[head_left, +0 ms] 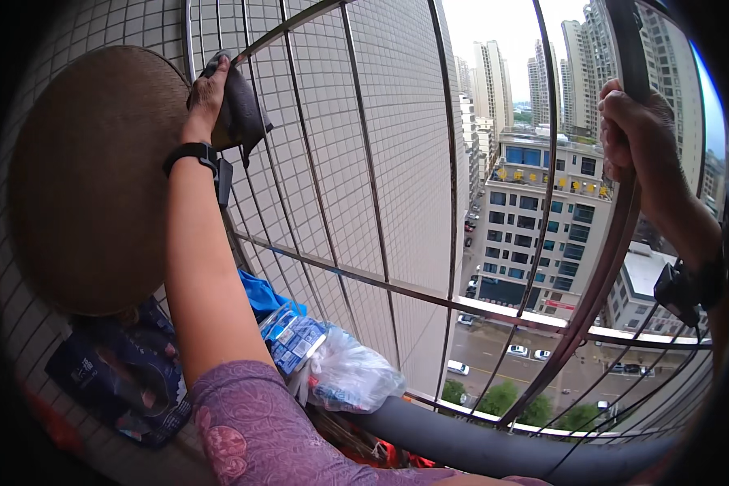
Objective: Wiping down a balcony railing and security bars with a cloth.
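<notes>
My left hand (209,91) is raised at the upper left, closed on a dark grey cloth (243,109) by the end of a horizontal metal rail (291,23). Part of the cloth hangs down beside the thin bars. A large round brown woven object (97,182) is just left of my left wrist. At the right, my right hand (638,130) is wrapped around a thick dark metal post (629,54) of the window cage. A black strap and device are on each wrist.
A tied clear plastic bag (352,373), a blue printed packet (294,340) and a dark blue printed bag (127,376) lie below. A thick grey pipe (492,434) curves along the bottom. Beyond the metal bars (364,121) are a tiled wall (407,182), high buildings and a street far below.
</notes>
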Tool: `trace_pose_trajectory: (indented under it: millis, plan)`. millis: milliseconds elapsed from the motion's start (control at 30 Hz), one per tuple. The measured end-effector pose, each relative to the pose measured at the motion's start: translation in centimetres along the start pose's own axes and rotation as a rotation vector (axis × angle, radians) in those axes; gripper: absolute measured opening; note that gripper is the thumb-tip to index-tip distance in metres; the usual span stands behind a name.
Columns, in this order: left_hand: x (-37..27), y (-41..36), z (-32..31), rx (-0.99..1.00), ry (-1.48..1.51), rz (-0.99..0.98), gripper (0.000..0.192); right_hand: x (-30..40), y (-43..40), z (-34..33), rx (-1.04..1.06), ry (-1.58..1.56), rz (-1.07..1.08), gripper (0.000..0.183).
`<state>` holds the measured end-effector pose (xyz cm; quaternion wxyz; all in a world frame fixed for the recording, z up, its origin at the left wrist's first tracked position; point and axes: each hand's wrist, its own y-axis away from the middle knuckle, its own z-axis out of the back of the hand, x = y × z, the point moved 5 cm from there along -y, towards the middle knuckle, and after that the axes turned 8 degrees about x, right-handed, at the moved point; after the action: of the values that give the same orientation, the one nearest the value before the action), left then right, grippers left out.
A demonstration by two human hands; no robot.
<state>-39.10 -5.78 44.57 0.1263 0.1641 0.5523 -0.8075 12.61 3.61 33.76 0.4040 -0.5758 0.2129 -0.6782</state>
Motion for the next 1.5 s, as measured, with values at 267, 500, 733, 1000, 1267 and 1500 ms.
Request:
trace_pose_trajectory:
  millis: [267, 500, 733, 1000, 1267, 1500]
  plan:
    - [6.1, 2.2, -1.4, 0.047, -0.026, 0.006, 0.056, -1.0, -0.2, 0.5, -0.024, 0.029, -0.041, 0.012]
    - [5.6, 5.0, -2.0, 0.085, 0.344, -0.155, 0.026, -1.2, -0.3, 1.1, -0.015, 0.05, -0.059, 0.018]
    - [12.1, 8.1, -3.4, 0.2, -0.152, -0.07, 0.026, -1.1, -0.5, 0.7, 0.03, 0.006, 0.011, 0.017]
    - [14.6, 21.1, -7.0, 0.247, -0.163, 0.297, 0.03, -1.0, -0.5, -0.1, 0.078, -0.103, 0.005, 0.016]
    - [7.2, 16.8, -3.6, 0.16, -0.015, 0.315, 0.035, 1.1, 1.0, 0.1, -0.048, 0.009, 0.03, 0.024]
    - [1.7, 6.9, -0.2, -0.155, -0.313, 0.247, 0.054, 0.2, 0.6, 0.4, -0.002, 0.019, 0.041, 0.024]
